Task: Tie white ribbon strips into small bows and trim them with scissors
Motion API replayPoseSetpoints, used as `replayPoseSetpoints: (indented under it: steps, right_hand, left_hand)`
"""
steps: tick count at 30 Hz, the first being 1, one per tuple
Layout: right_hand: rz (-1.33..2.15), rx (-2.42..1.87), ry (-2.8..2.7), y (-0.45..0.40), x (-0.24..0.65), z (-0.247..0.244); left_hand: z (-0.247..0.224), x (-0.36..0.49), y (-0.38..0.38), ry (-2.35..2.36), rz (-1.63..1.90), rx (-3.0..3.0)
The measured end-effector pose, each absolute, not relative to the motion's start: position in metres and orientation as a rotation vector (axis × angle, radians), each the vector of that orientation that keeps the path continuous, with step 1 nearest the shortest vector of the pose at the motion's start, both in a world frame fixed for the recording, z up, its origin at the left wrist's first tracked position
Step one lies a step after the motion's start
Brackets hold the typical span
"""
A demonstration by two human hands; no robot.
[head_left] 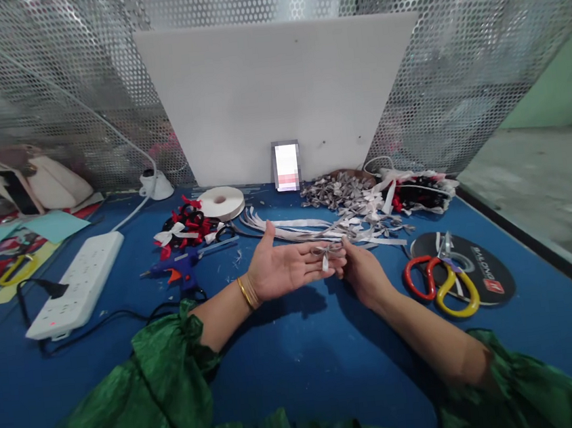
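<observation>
My left hand [286,265] lies palm up above the blue table, its fingers stretched out flat and thumb raised. Across those fingers rests a small grey ribbon bow [325,254] with a pale tail hanging down. From the other side my right hand [366,273] meets the left fingertips, its thumb and fingers pinched together at the bow's right end. The right fingertips are partly hidden. Just behind the hands spread pale ribbon strips [292,225]. Further back is a heap of similar grey bows [339,191].
Red-and-yellow-handled scissors [458,291] lie on a black disc [499,266] at right. At left are a blue glue gun [177,270], a white power strip [79,283], red and black bows [185,228] and a ribbon roll [221,202]. A phone [287,166] leans against a white board [278,92].
</observation>
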State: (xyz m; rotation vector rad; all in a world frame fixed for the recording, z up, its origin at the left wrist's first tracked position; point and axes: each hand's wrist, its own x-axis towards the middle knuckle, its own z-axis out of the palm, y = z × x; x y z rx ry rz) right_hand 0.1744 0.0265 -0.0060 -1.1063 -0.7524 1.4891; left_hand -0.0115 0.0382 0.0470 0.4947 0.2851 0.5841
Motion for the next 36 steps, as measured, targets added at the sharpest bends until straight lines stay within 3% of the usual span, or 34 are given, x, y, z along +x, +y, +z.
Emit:
replayPoseSetpoints:
  steps: [7,18,30,36]
  right_hand:
    - [1.526,-1.128,-0.807,0.027,0.178,-0.008]
    - [1.501,-1.108,-0.862,0.025,0.175,-0.003]
    - [1.242,-1.106,-1.143,0.019,0.171,0.002]
    - [1.301,-1.102,-1.143,0.018,0.17,0.001]
  left_hand:
    - [0.041,-0.033,0.056,0.26,0.372,0.562]
    - [0.031,-0.039,0.067,0.2,0.337,0.627]
    - [0.019,-0.018,0.056,0.607,0.588,0.964]
    - [0.018,-0.008,0.049,0.878,0.792,0.979]
